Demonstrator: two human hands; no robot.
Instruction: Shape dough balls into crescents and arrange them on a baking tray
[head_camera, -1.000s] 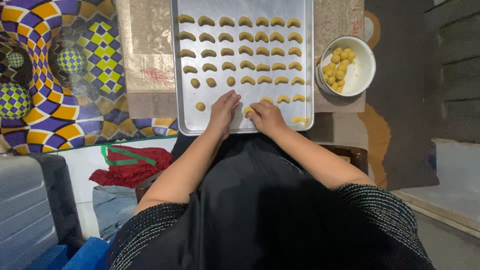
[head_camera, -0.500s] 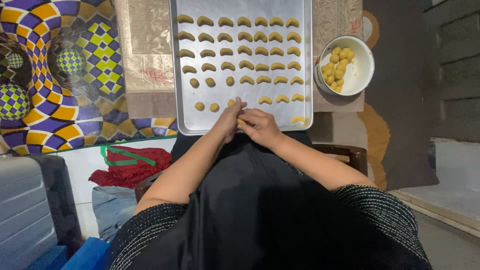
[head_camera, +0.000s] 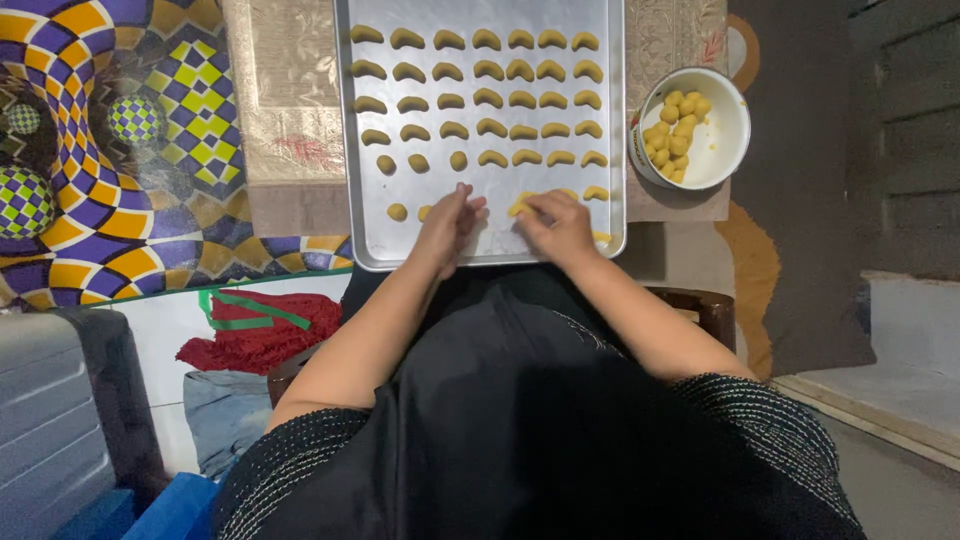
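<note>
Both hands work at the near edge of a metal baking tray (head_camera: 620, 130). Left hand (head_camera: 447, 225) rests with fingers loosely together and slightly curled on the tray's bare surface, holding nothing that shows. Right hand (head_camera: 556, 222) is cupped over a crescent dough piece (head_camera: 522, 203) at its fingertips; whether it pinches the piece I cannot tell. That dough looks soft and light, easily dented, so it is best taken gently by its sides with the fingertips. Just left of the left hand lie small round dough balls (head_camera: 397, 212). Beyond both hands stand rows of shaped crescents (head_camera: 488, 98). Off to the right of the right hand, beside the tray, sits a white bowl (head_camera: 735, 140) with more dough balls.
</note>
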